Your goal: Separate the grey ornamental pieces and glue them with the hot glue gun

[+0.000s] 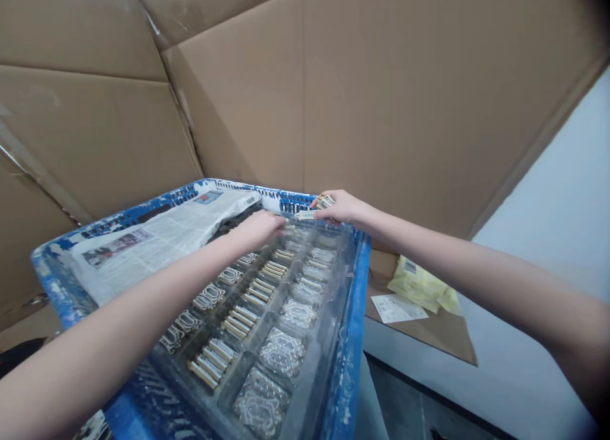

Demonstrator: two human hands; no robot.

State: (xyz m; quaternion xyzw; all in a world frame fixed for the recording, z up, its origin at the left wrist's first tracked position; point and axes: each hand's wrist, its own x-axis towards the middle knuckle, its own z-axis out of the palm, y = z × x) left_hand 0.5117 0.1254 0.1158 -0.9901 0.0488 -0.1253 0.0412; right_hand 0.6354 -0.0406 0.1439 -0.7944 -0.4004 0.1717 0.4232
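A compartmented clear plastic tray (328, 348) sits in a blue plastic basket (355, 364). Small flat ornamental pieces with white scroll patterns (282, 351) fill its compartments, some lying flat, others standing on edge in rows. My right hand (340, 206), at the basket's far right corner, is closed around several of these ornamental pieces (325, 202). Over the tray's far compartments, my left hand (262, 229) has its fingers curled together and pointing down. Whatever is between those fingertips is too small and hidden to make out.
Newspaper sheets (157, 240) cover the left part of the basket. Tall cardboard walls (248, 110) stand behind and to the left. On the right, a yellow plastic package (422, 284) and a white paper slip (398, 308) lie on cardboard beside a pale wall (562, 237).
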